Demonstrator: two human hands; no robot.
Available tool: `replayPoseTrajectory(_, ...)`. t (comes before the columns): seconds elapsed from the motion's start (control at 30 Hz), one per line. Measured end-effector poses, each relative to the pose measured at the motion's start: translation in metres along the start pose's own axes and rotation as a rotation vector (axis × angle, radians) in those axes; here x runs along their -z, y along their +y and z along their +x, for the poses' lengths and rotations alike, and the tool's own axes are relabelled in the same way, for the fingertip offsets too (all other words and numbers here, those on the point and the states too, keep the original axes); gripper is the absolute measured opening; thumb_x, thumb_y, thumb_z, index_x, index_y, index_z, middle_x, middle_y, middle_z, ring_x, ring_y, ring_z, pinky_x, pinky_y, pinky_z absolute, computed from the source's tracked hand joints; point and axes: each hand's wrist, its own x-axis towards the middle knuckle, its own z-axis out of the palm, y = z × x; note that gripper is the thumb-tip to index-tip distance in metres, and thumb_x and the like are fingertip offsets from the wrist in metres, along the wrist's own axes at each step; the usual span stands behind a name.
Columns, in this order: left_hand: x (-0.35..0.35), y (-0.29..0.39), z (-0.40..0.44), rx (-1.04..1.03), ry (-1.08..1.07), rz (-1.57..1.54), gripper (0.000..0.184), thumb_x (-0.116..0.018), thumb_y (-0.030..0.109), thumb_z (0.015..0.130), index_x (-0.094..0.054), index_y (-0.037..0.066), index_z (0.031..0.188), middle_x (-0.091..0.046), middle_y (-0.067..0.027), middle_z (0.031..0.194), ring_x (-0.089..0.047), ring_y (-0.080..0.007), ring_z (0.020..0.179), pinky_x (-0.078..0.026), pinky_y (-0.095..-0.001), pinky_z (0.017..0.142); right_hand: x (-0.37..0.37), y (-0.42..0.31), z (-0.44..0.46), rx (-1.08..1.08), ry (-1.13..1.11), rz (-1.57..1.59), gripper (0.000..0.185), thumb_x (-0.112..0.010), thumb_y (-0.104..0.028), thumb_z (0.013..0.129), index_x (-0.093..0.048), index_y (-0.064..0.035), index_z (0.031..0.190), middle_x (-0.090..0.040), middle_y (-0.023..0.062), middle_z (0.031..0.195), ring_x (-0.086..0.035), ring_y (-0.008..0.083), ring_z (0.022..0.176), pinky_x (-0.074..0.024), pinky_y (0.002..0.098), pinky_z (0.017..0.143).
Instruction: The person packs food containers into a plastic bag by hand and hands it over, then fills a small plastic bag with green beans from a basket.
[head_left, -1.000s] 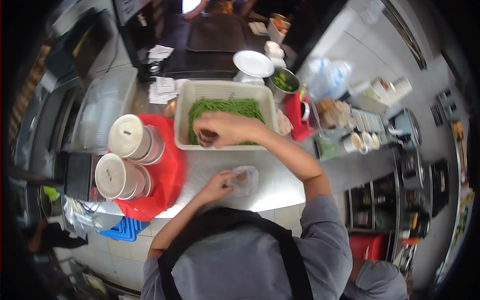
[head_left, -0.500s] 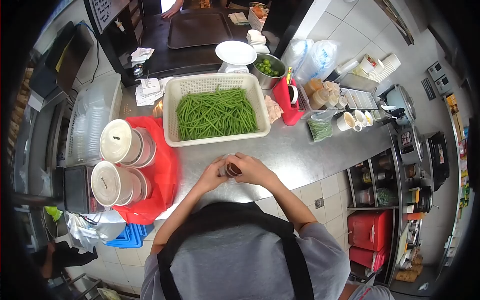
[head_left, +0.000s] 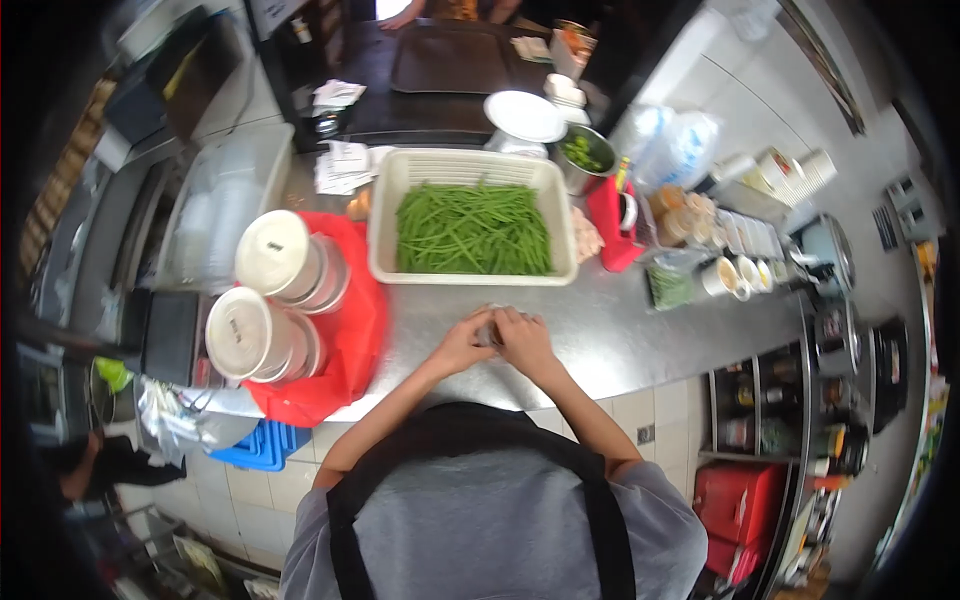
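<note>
Over the steel counter, my left hand and my right hand meet around a small clear cup with something brown in it. Fingers of both hands wrap it, hiding most of its shape. Whether a lid is on it, I cannot tell. Just beyond my hands stands a cream plastic basket heaped with long green beans. To the left, stacked round tubs with white lids sit on a red plastic bag.
A white-topped scale and a metal pot of green limes stand behind the basket. At right are a red holder, sauce containers and a bag of greens. Another person's hand rests near a dark tray.
The head view has shifted, so the counter items appear farther right. Both hands still hold the small cup, and my right fingers now reach farther over its top.
</note>
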Motion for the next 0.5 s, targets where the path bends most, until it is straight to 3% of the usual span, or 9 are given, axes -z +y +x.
replayPoseTrajectory(0.17, -0.007, 0.004, -0.003, 0.015, 0.01, -0.155, 0.074, -0.06, -0.006, 0.069, -0.03, -0.001, 0.136, -0.02, -0.0119, 0.147, -0.049, -0.0125, 0.105, -0.049, -0.0245, 0.074, 0.003, -0.001, -0.001, 0.066, -0.11, -0.045, 0.04, -0.07, -0.017, 0.062, -0.052, -0.0085, 0.098, -0.059, 0.0084, 0.089, -0.063, 0.0234, 0.076, -0.0383, 0.0386, 0.068)
replayPoseTrajectory(0.27, -0.008, 0.018, -0.006, -0.023, -0.024, -0.167, 0.074, -0.06, -0.003, 0.07, -0.029, -0.001, 0.137, -0.022, -0.0133, 0.146, -0.036, -0.0205, 0.126, -0.047, -0.0312, 0.087, -0.003, 0.005, -0.002, 0.133, -0.093, -0.078, 0.038, -0.069, -0.017, 0.062, -0.054, -0.008, 0.095, -0.059, 0.0087, 0.088, -0.062, 0.0231, 0.075, -0.0373, 0.0377, 0.07)
replayPoseTrajectory(0.37, -0.011, 0.015, -0.007, -0.198, -0.024, 0.135, 0.075, -0.058, -0.006, 0.069, -0.029, 0.003, 0.138, -0.016, -0.0108, 0.148, -0.041, -0.0173, 0.12, -0.047, -0.03, 0.086, -0.012, 0.01, -0.004, 0.178, -0.11, -0.143, 0.037, -0.07, -0.017, 0.061, -0.055, -0.0077, 0.094, -0.059, 0.009, 0.088, -0.062, 0.0235, 0.075, -0.0369, 0.0377, 0.071)
replayPoseTrajectory(0.43, -0.007, 0.04, -0.012, -0.107, -0.116, 0.078, 0.077, -0.059, -0.008, 0.071, -0.027, 0.006, 0.14, -0.017, -0.0097, 0.149, -0.048, -0.0143, 0.108, -0.047, -0.0263, 0.081, -0.01, 0.01, -0.004, 0.168, -0.245, -0.176, 0.037, -0.07, -0.017, 0.06, -0.055, -0.0076, 0.093, -0.058, 0.0093, 0.088, -0.061, 0.0238, 0.076, -0.0368, 0.0377, 0.071)
replayPoseTrajectory(0.5, -0.004, 0.052, -0.016, -0.041, -0.176, -0.088, 0.082, -0.062, -0.008, 0.071, -0.023, 0.008, 0.141, -0.019, -0.0092, 0.148, -0.051, -0.0138, 0.103, -0.046, -0.0252, 0.08, -0.003, 0.007, -0.005, 0.166, -0.21, -0.147, 0.033, -0.066, -0.015, 0.064, -0.056, -0.0066, 0.094, -0.058, 0.0082, 0.087, -0.061, 0.0225, 0.074, -0.0381, 0.0383, 0.072)
